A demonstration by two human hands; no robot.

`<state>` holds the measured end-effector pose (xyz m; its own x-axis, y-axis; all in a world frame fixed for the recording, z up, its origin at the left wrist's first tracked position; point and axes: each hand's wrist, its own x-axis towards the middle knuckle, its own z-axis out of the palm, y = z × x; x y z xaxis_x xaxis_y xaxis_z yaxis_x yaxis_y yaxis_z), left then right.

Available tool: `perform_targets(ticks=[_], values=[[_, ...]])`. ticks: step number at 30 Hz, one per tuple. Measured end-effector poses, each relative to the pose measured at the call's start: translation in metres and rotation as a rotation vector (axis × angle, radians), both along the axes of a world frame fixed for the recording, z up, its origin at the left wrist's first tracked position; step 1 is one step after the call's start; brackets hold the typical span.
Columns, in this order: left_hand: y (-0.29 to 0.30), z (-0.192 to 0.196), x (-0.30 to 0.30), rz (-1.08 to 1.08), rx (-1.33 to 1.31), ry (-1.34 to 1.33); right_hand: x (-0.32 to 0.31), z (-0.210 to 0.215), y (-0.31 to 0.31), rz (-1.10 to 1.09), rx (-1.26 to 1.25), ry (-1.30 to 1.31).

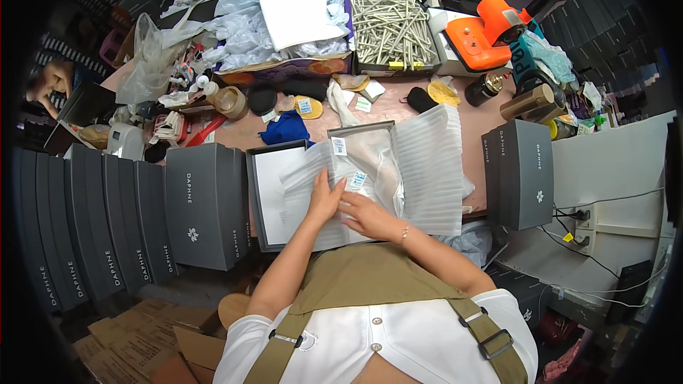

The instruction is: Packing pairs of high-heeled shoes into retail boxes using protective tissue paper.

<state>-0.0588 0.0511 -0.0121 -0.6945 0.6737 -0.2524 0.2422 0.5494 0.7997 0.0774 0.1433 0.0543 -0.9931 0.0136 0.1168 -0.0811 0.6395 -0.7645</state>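
Note:
In front of me lies a grey shoe box (361,129), its far rim showing. In it rests a pale shoe in a clear plastic bag (380,160) with white and blue stickers. White ribbed wrapping sheet (432,171) spreads out to the right and also to the left of the bag. My left hand (325,198) lies at the bag's left edge, over the wrapping, fingers stretched out. My right hand (371,217) is over the near part of the bag, fingers extended toward the left hand. Partly under the left wrapping is a grey lid (267,203) with a white inside.
Grey shoe boxes (201,206) stand in a row on the left, others (525,174) at the right. Along the back are a bin of pale sticks (393,28), crumpled tissue (238,18) and an orange device (478,39). A blue cloth (286,129) lies beyond the lid.

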Motion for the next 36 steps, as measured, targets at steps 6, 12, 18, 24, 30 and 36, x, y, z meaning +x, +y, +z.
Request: perform_targets(ticks=[6, 12, 18, 24, 30, 36], values=[[0.015, -0.034, -0.014, -0.098, -0.071, 0.066, 0.048, 0.033, 0.056, -0.626, 0.182, -0.077], [0.006, 0.065, -0.042, 0.003, 0.08, -0.113, 0.056, 0.037, 0.07, -0.803, -0.219, -0.264], [-0.012, 0.088, -0.035, 0.064, 0.476, -0.78, 0.016, -0.015, 0.057, -0.873, -1.326, -0.021], [-0.004, -0.024, 0.001, 0.177, 0.433, -0.786, 0.051, -0.104, 0.097, -0.85, -0.79, -0.529], [-0.023, 0.039, 0.005, -0.016, 0.28, -0.026, 0.11, -0.011, 0.124, -0.954, 0.706, -0.165], [-0.023, 0.11, 0.018, -0.243, 0.323, 0.035, 0.133, -0.026, 0.164, -0.746, 0.027, -0.59]])
